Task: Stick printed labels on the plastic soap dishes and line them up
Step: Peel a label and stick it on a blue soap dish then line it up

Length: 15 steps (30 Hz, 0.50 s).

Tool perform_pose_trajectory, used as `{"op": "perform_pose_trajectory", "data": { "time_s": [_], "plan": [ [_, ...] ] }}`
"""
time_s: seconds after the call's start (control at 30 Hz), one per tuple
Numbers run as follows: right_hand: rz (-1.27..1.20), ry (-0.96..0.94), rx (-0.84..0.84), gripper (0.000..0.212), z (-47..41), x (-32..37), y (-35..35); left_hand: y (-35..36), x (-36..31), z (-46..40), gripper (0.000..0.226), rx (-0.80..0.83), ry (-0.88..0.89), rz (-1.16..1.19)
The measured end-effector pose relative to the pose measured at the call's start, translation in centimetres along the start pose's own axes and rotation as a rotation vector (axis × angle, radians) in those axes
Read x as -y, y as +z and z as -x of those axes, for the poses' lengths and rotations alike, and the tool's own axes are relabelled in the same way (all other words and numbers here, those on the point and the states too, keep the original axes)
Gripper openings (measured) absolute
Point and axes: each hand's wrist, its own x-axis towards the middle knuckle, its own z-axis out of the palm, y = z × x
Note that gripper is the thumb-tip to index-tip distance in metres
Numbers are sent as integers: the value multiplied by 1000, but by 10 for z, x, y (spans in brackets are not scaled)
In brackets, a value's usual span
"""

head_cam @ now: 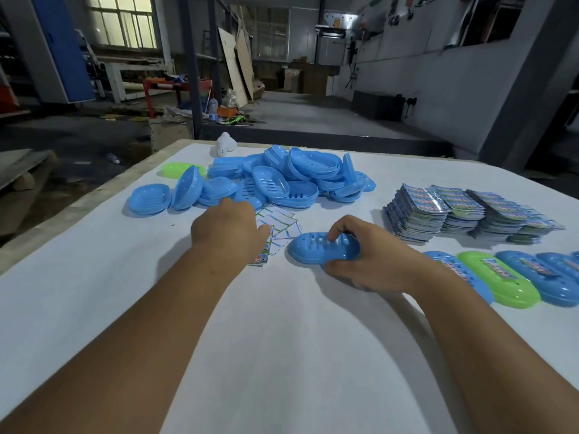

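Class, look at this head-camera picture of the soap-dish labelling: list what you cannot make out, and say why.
- Left hand's fingertips on the loose labels: hidden behind the hand, so any pinch is unclear.
- Print on the label stacks: too small and blurred.
- Labelled row: cut off by the right edge, so its count is unknown.
- Dishes low in the blue pile: covered by those on top.

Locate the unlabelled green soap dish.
In the head view, the green soap dish lies far left on the table, behind the blue dish pile.
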Motion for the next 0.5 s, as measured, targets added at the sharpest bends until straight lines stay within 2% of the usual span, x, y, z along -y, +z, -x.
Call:
{"op": "perform_pose_trajectory", "data": {
  "time_s": [0.2, 0.3, 0.37, 0.43, 0.5],
  "plan": [
    [51, 13, 60, 36, 1, 0, -1, 1, 7, 2, 51, 92, 1, 25],
    [20, 19, 39, 39, 2, 0, -1, 0, 8, -3, 43, 79, -41, 87],
    [-13, 13, 22, 40, 2, 3, -2, -1, 6, -5, 28, 44, -100, 282],
    [-22, -6, -31, 37, 2, 5, -2, -3, 5, -9, 7, 38, -113, 627],
    [-38, -23, -140, 27, 0, 7, -1, -7, 0, -9, 18, 75, -49, 916]
  ]
}}
